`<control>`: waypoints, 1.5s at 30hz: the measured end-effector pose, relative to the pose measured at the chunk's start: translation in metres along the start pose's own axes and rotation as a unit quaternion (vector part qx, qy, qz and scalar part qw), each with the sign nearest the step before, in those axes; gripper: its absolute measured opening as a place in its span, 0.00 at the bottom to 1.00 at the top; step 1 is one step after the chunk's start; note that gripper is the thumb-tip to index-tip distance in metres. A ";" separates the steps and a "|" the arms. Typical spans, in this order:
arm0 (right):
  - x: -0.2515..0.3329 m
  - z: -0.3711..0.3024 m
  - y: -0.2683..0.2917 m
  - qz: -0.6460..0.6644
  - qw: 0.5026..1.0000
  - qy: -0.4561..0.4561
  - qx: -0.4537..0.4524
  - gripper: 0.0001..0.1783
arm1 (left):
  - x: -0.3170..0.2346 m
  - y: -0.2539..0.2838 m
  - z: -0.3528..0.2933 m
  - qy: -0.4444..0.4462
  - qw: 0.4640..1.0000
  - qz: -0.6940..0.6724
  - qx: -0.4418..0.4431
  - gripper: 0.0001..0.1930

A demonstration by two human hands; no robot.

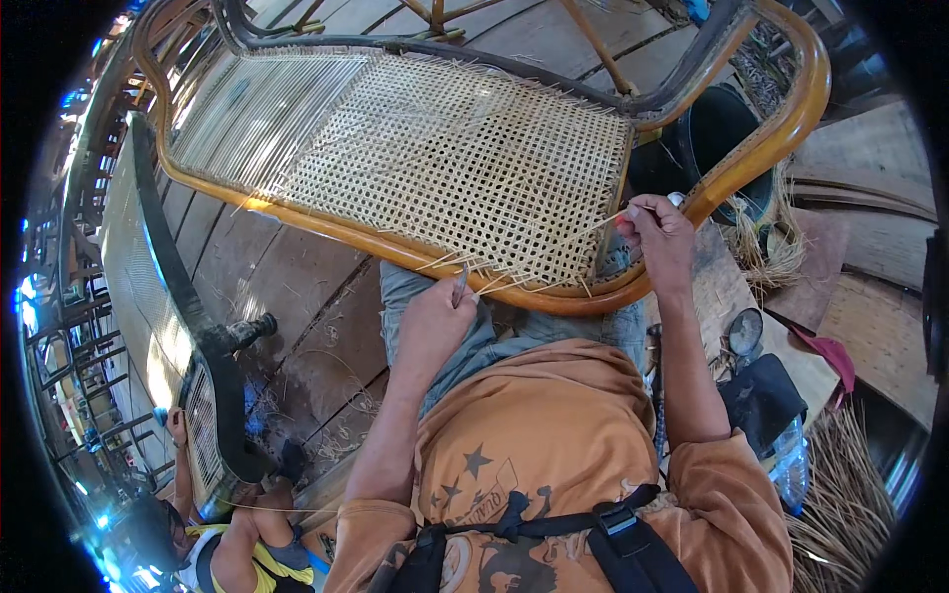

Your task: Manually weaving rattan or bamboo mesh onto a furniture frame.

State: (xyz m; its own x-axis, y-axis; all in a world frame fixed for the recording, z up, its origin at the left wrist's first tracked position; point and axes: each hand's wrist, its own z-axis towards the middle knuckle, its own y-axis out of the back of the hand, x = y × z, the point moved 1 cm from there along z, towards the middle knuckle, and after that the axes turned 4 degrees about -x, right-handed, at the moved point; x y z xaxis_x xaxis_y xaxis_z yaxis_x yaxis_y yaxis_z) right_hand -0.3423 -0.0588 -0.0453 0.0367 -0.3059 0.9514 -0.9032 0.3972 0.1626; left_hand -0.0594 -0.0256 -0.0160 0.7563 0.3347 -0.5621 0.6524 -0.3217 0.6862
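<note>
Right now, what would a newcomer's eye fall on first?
The woven cane panel fills the upper middle, inside a curved frame. Next come the right hand, pinching a thin strand at the panel's right end, and the left hand at its near edge. Lower left, a co-worker is beside another woven panel.

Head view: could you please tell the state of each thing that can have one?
Left hand: closed around a slim grey tool
Right hand: pinching a cane strand
Cane panel: open mesh at middle and right, parallel strands at left
Strand ends along the front rail: loose, sticking out
Black bucket: open, contents unclear
Strap buckle: fastened
</note>
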 end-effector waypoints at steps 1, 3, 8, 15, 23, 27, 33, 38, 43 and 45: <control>0.000 0.000 0.001 -0.004 1.000 -0.001 0.005 0.06 | 0.001 -0.001 0.001 0.001 1.000 -0.002 0.013 0.12; -0.002 0.001 0.003 -0.010 1.000 -0.003 0.010 0.06 | 0.001 -0.004 0.005 0.002 1.000 -0.004 0.029 0.12; -0.012 0.006 0.008 -0.302 0.944 0.128 0.044 0.06 | 0.006 -0.008 0.003 -0.028 0.998 0.033 0.046 0.13; 0.021 -0.001 0.007 -0.285 0.944 0.160 0.052 0.06 | -0.010 0.004 -0.007 -0.006 0.999 0.043 0.021 0.13; 0.076 -0.032 -0.027 -0.260 0.858 0.299 0.327 0.09 | -0.097 0.014 -0.010 -0.136 0.989 -0.027 0.052 0.13; 0.058 -0.013 -0.023 -0.305 0.848 0.236 0.365 0.08 | -0.093 -0.007 0.012 -0.186 0.982 0.023 0.018 0.15; 0.019 0.019 -0.009 -0.551 0.748 0.144 0.341 0.13 | -0.089 -0.036 0.048 -0.204 0.945 0.245 0.079 0.16; -0.002 0.004 -0.006 -0.542 0.766 0.156 0.308 0.12 | -0.099 -0.051 0.074 -0.254 0.882 0.353 0.180 0.11; -0.002 0.001 0.002 -0.546 0.774 0.109 0.302 0.12 | -0.117 -0.059 0.074 -0.286 0.842 0.406 0.212 0.10; -0.002 0.003 0.003 -0.542 0.762 0.144 0.323 0.11 | -0.125 -0.062 0.075 -0.284 0.833 0.420 0.222 0.10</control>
State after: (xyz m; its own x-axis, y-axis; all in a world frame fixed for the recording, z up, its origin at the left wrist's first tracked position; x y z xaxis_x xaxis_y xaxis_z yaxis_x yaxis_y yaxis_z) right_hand -0.3462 -0.0594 -0.0477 0.9197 0.0885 0.3825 -0.2939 -0.4910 0.8201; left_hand -0.1908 -0.1140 -0.0228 0.7741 -0.6059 -0.1831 -0.2607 -0.5688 0.7800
